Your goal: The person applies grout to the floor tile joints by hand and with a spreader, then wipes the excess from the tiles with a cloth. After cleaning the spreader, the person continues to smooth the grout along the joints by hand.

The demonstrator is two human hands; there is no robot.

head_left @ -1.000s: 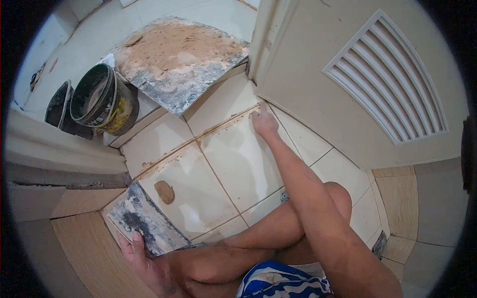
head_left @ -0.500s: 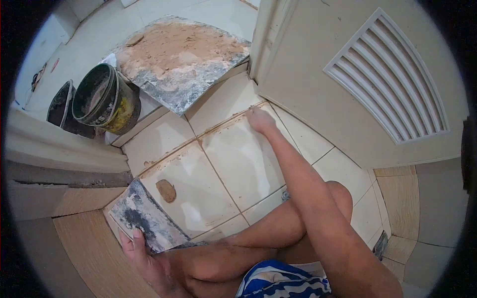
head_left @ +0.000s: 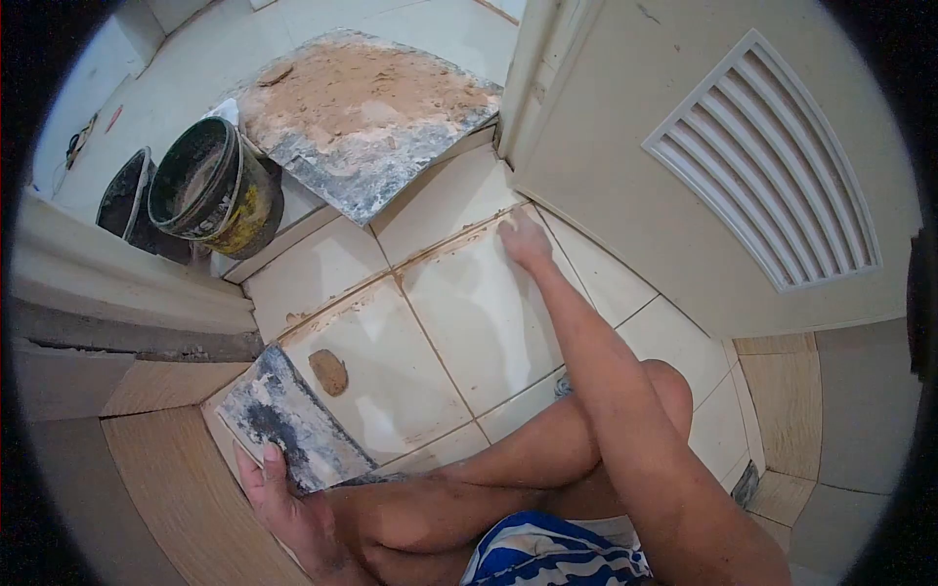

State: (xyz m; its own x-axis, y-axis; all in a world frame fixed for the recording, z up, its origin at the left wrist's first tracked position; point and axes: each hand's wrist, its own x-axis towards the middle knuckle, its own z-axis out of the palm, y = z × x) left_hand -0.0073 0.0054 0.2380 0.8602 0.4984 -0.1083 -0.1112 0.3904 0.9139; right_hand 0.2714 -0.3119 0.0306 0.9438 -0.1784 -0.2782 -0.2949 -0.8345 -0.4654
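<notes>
At the lower left my left hand (head_left: 278,493) grips the edge of a flat board (head_left: 293,430) smeared with grey and black, thumb on top. The board lies low over the floor by my leg. My right hand (head_left: 528,244) reaches across to the far floor tile (head_left: 469,303), close to the joint streaked with brown grout (head_left: 445,244). Its fingers are curled down at the tile, and whatever is in them is hidden. On the tile beside the board sits a brown lump of grout (head_left: 328,372).
Past the raised step, a stained sheet (head_left: 391,161) bears a spread of brown powder (head_left: 362,93). Two dark buckets (head_left: 234,210) stand left of it. A door with a slatted vent (head_left: 772,166) is on the right. My bent legs (head_left: 528,439) rest on the near tiles.
My right hand has drawn back slightly from the grout joint, toward me. The view has shifted a little. My left hand keeps its grip on the board.
</notes>
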